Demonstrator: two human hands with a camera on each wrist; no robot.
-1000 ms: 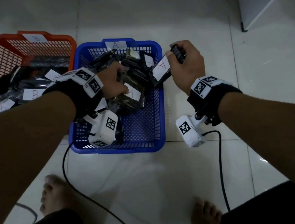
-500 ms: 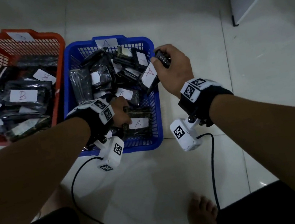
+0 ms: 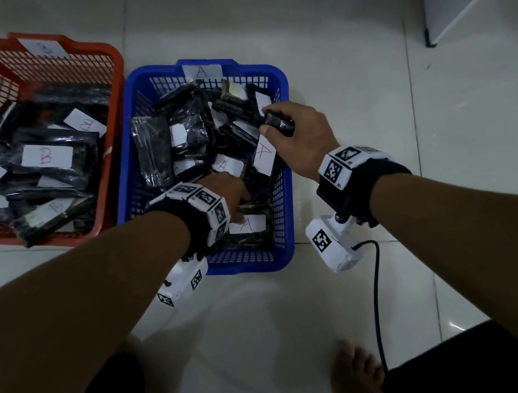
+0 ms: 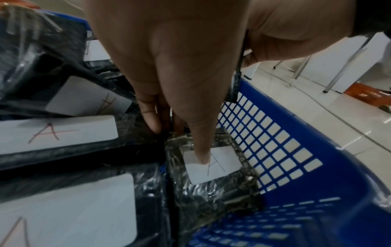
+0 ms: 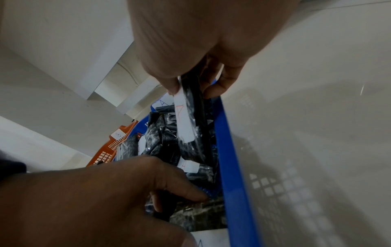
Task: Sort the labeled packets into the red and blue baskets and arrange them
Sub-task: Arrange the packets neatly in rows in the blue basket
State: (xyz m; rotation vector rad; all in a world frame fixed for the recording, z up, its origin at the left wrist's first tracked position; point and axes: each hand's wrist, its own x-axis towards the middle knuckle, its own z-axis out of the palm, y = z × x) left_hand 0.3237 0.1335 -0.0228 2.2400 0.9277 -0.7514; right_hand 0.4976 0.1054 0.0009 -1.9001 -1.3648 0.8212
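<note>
The blue basket (image 3: 281, 80) tagged A holds several black packets with white A labels. My left hand (image 3: 234, 196) is down in its near right corner. There its straight index finger presses the label of a flat packet (image 4: 213, 167), and the other fingers reach down behind that packet's far edge. My right hand (image 3: 296, 137) grips another A packet (image 3: 264, 159) by its top end and holds it upright just inside the basket's right wall (image 5: 230, 167). The red basket (image 3: 111, 54), to the left, holds several B packets.
Both baskets stand side by side on a pale tiled floor. A white cabinet corner (image 3: 428, 39) sits at the far right. Camera cables (image 3: 376, 279) trail by my bare feet (image 3: 356, 379) and dark trousers at the bottom.
My left hand has drawn back from the basket's middle to its near right corner and onto the flat packet. My right hand has lowered its packet from above the rim into the basket.
</note>
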